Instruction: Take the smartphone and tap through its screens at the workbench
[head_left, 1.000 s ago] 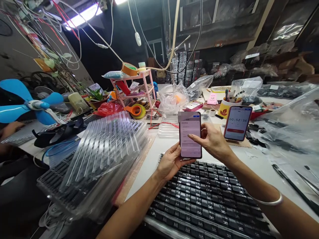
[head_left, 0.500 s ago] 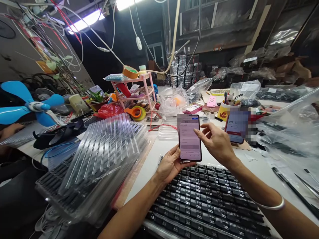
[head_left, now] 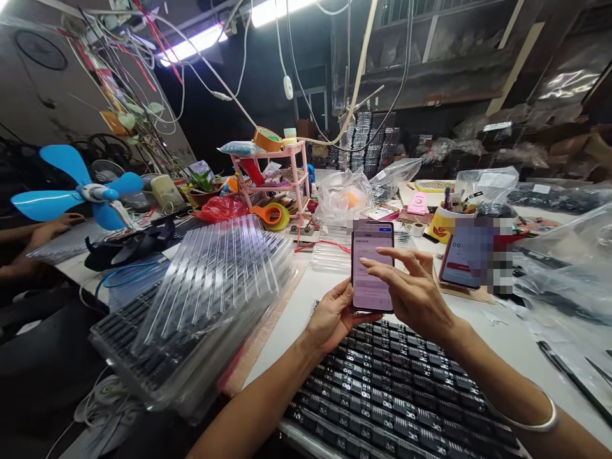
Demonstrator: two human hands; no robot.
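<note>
While my left hand [head_left: 335,319] grips the dark-framed, lit-screen smartphone [head_left: 372,266] upright from below, my right hand [head_left: 415,294], fingers spread open, touches its screen from the right.

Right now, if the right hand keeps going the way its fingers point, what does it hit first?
Most likely the phone held in the left hand. The right hand points left across its screen, with the forefinger over the screen's middle; whether it already touches is unclear.

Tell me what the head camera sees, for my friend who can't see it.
A left hand holds a phone upright while the right hand touches its screen, above a tray of small black parts. A blue fan stands at the left.
</note>
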